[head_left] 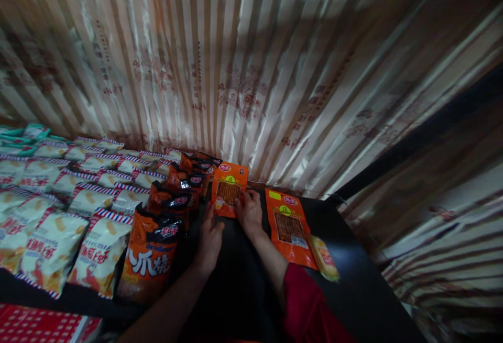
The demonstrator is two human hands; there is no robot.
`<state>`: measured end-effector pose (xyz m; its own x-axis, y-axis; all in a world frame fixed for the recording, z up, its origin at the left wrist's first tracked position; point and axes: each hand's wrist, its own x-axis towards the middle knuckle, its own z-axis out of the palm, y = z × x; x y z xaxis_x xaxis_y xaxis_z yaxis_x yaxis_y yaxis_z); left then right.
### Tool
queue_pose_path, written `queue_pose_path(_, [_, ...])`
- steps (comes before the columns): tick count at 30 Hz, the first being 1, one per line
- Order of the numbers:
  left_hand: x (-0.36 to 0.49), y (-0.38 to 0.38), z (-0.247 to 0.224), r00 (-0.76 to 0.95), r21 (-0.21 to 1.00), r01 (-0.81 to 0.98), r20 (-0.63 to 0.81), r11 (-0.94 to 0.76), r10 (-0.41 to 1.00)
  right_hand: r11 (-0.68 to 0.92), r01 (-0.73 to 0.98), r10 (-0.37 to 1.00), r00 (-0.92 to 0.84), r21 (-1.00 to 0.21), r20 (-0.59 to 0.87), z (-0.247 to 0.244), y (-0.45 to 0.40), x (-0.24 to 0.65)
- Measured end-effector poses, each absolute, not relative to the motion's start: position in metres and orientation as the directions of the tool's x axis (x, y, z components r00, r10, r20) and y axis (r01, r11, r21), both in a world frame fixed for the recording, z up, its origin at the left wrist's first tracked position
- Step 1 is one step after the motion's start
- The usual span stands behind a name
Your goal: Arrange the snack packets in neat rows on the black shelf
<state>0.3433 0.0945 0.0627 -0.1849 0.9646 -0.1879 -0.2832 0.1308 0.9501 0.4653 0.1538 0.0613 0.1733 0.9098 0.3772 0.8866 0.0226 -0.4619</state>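
At twelve o'clock from our wrists, an orange pouch [227, 175] shows us its front above the black table [239, 280]. Our left hand [209, 238] is at its seven o'clock corner, thumb wide of the outstretched fingers. Our right hand [250, 210] meets its four o'clock edge, fingers bent narrow; we cannot tell whether they pinch it. From this pouch, a second orange pouch [282, 243] lies at four o'clock, black-and-orange bags [147, 259] at eight, white bags [94, 196] at nine.
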Motion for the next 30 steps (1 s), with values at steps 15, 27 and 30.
queue_pose_path(15, [0.342,0.096,0.061,-0.189,0.996,0.023,-0.082,0.088,0.979,-0.032,0.951,0.923,0.146,-0.308,0.355,0.073,0.147,0.455])
queue_pose_path(27, [0.348,0.087,0.056,-0.149,0.95,0.313,0.053,-0.004,0.987,-0.066,0.971,0.952,0.131,-0.231,0.277,0.081,0.142,0.448])
queue_pose_path(30, [0.349,0.087,0.058,-0.117,0.94,0.341,0.063,-0.02,0.991,-0.074,0.971,0.953,0.136,-0.226,0.272,0.081,0.142,0.448])
